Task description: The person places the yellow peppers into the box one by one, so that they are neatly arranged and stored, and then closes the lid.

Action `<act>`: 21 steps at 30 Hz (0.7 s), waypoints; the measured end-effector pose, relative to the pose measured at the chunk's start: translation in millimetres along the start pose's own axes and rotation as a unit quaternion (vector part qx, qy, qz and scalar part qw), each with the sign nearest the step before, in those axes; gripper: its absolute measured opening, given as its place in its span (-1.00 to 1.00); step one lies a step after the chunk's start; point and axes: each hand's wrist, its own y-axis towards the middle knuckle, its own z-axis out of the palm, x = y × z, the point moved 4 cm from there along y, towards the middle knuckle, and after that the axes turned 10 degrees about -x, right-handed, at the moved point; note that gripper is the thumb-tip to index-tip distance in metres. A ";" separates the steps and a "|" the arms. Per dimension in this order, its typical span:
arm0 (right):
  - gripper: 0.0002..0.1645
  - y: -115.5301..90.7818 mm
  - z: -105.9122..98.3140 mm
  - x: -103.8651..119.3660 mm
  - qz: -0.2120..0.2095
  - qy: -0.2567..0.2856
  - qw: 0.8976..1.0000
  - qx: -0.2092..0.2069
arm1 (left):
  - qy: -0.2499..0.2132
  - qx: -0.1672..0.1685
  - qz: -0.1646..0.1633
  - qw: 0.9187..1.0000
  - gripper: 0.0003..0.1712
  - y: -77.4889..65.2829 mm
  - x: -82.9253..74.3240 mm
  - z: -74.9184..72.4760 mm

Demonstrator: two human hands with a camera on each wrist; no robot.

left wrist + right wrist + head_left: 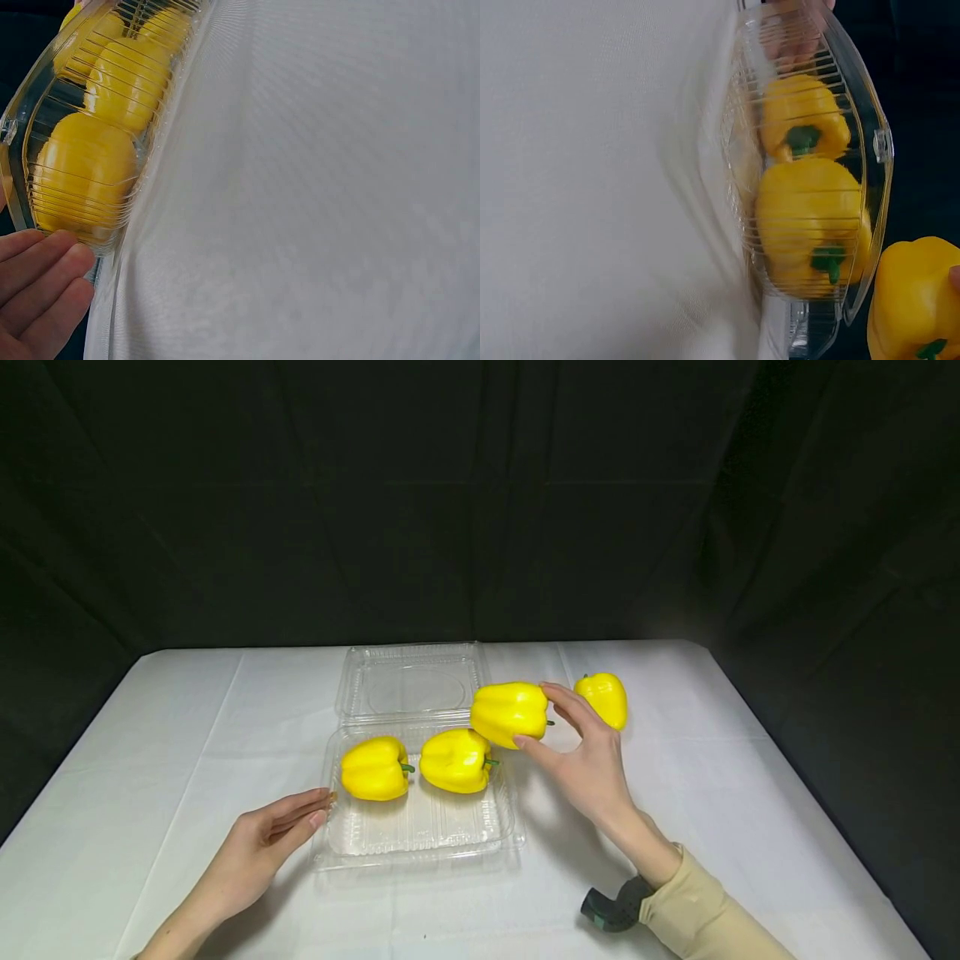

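My right hand [592, 760] holds a yellow bell pepper [510, 714] between thumb and fingers, above the right side of a clear plastic clamshell container [420, 852]. Its short green stem points right, towards the palm. Inside the container's base lie two more yellow bell peppers, a left one [375, 768] and a right one [454, 762], side by side with stems to the right. My left hand [255, 847] touches the container's left edge, its fingers [52, 262] fairly straight along the outer wall. The hinged lid [412, 681] is folded back flat behind the base.
Another yellow bell pepper [602, 700] lies on the table behind my right hand. A white cloth [735, 827] covers the table, and black curtains [420, 510] hang behind and beside it. A dark curved device [617, 906] sits at my right wrist.
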 end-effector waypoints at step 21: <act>-0.22 -10.0 6.0 11.4 -0.008 0.005 1.000 0.010 | 0.001 -0.001 -0.001 1.000 -0.54 0.3 -0.5 0.6</act>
